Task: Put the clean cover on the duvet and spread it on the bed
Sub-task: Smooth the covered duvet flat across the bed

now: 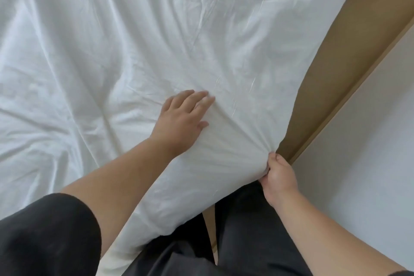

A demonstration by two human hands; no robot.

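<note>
The white covered duvet (134,40) lies spread over the bed, wrinkled in long folds, and fills most of the view. My left hand (183,119) rests flat on it near the right edge, fingers straight and pointing up-right. My right hand (279,177) grips the bunched corner of the duvet at the bed's near right corner, fingers curled round the fabric. Creases fan out from that corner.
A tan bed frame or floor strip (336,69) runs along the right side of the bed. A white wall or panel (363,145) lies beyond it. My dark-trousered legs (246,231) stand against the bed's near edge.
</note>
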